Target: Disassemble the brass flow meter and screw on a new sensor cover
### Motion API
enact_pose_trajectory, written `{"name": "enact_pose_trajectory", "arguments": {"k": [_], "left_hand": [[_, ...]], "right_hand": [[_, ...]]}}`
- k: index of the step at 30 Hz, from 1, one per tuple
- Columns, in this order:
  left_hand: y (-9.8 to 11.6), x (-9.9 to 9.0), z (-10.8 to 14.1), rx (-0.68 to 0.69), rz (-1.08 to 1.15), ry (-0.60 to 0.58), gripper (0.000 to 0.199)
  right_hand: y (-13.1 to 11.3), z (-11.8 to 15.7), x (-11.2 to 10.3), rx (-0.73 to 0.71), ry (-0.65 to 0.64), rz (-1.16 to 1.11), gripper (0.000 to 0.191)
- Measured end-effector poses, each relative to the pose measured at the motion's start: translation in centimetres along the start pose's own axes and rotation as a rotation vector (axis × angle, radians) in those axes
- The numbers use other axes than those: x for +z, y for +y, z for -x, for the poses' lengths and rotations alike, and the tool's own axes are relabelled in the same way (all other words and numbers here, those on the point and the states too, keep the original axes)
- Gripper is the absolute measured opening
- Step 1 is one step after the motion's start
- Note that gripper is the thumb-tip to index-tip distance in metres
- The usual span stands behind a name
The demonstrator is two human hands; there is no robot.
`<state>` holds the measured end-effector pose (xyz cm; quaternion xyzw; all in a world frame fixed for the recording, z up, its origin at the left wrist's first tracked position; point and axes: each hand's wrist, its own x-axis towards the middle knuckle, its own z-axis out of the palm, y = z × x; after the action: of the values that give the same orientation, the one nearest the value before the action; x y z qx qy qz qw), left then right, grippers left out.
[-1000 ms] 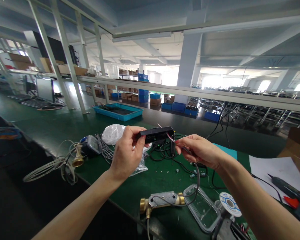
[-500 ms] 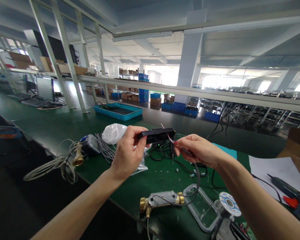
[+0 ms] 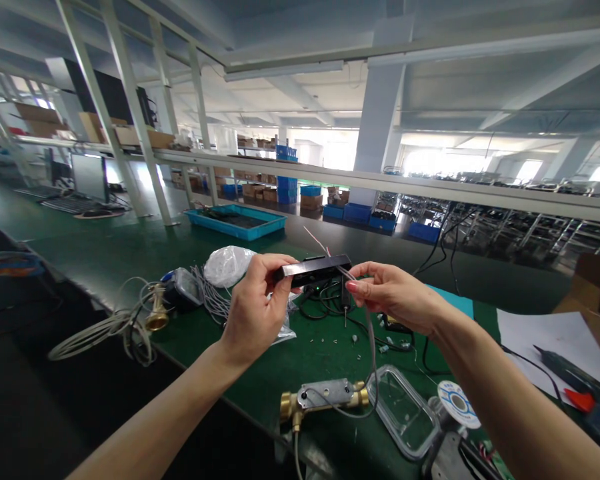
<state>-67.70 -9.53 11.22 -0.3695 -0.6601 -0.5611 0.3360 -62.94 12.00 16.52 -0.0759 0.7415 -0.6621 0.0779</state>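
My left hand (image 3: 260,297) grips the left end of a flat black plastic housing (image 3: 317,268), holding it up above the bench. At the housing's right end, my right hand (image 3: 387,293) pinches a grey cable (image 3: 372,347). Thin wire ends of that cable (image 3: 316,239) stick out past the housing's far side. Below, the cable loops down to a brass pipe fitting with a grey metal plate (image 3: 325,395) on the green bench. A clear plastic cover (image 3: 404,412) lies to the right of the fitting.
A solder spool (image 3: 459,404) and a dark tool with a red trigger (image 3: 580,393) lie at the right near white paper (image 3: 555,337). Coiled cables (image 3: 105,333) and a plastic bag (image 3: 227,267) are left. A blue tray (image 3: 237,223) stands behind, with small screws in front.
My right hand has shifted slightly up and closer to the housing, and more wire length now shows beyond its far side. The housing has tilted a little; the cable loop has swung left.
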Motion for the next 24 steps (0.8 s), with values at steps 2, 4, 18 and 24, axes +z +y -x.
{"name": "enact_pose_trajectory", "arguments": {"k": [2, 4, 18, 24], "left_hand": [[-0.1, 0.0, 0.0, 0.012, 0.006, -0.015, 0.012], [-0.1, 0.1, 0.1, 0.020, 0.002, -0.056, 0.011], [0.8, 1.0, 0.6, 0.359, -0.212, -0.141, 0.017], [0.5, 0.8, 0.7, 0.411, -0.282, -0.139, 0.018]], "right_hand": [[0.1, 0.1, -0.4, -0.015, -0.018, -0.104, 0.033], [0.1, 0.2, -0.8, -0.035, -0.013, -0.194, 0.034], [-0.9, -0.8, -0.8, 0.100, 0.005, -0.079, 0.024], [-0.6, -0.4, -0.4, 0.059, 0.059, -0.127, 0.024]]}}
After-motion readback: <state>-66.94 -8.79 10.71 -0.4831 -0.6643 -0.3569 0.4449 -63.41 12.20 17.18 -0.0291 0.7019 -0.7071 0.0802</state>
